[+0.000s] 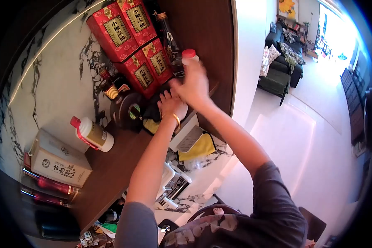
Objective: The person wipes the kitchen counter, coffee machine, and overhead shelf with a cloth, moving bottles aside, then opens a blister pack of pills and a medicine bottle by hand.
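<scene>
My right hand point(195, 84), smeared by motion, is closed around a white bottle with a red cap point(189, 54) beside the cabinet's side panel. Just to its left, my left hand point(172, 106), with a gold bracelet at the wrist, grips a bunched dark grey and yellow cloth point(151, 125) on the wooden shelf point(124, 144). Both hands are close together, in front of stacked red gift boxes point(138, 49). A clear glass bottle point(169, 39) stands behind my right hand. Left of the cloth is a round dark bottle point(127, 109).
On the shelf's left part stand a white bottle with a red ribbon point(93, 134), a beige box point(62, 161) and dark red bottles point(49, 184). Below the shelf, a yellow cloth point(198, 148) lies near a grey tray point(190, 138). A room with a dark sofa point(291, 56) opens at right.
</scene>
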The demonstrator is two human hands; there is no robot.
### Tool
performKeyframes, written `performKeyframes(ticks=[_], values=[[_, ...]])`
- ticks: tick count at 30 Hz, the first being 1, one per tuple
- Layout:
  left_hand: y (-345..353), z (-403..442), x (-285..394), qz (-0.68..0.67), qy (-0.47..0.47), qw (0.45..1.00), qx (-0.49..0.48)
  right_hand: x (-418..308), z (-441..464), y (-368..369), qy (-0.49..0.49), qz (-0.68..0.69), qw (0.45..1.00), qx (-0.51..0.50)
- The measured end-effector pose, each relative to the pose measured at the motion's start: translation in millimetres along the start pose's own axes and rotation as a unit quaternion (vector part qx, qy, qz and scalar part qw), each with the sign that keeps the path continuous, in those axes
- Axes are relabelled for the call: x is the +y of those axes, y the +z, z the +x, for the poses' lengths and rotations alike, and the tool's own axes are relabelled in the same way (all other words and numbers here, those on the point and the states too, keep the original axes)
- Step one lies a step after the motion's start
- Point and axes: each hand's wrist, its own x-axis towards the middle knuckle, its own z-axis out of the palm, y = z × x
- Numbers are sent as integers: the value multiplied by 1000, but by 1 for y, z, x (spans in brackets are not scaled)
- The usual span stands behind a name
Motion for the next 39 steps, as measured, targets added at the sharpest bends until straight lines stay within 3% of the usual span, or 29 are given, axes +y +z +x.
performKeyframes(ticks=[2,4,6,11,18,20,26,28,34,39], values=[[6,32,4,20,12,1000,-8,41,11,-2,62,-87,992,73],[12,52,5,23,29,999,6,61,12,5,154,-68,985,-30],[12,64,8,25,91,996,-8,70,16,17,161,-87,979,-95],[8,51,8,52,100,993,-41,73,30,29,137,-164,975,-60],[7,16,23,32,200,977,-62,64,41,20,154,-155,973,-71],[10,23,28,19,209,975,-71,62,49,-2,95,-143,984,-52],[27,63,92,-26,142,988,-50,49,78,-53,63,-92,989,-101],[31,57,90,-34,129,990,-34,43,73,-48,51,-95,988,-113],[18,-6,53,3,291,956,-29,67,50,-5,56,-192,969,-143],[-9,-99,-45,18,257,965,44,97,43,15,73,-210,967,-127]])
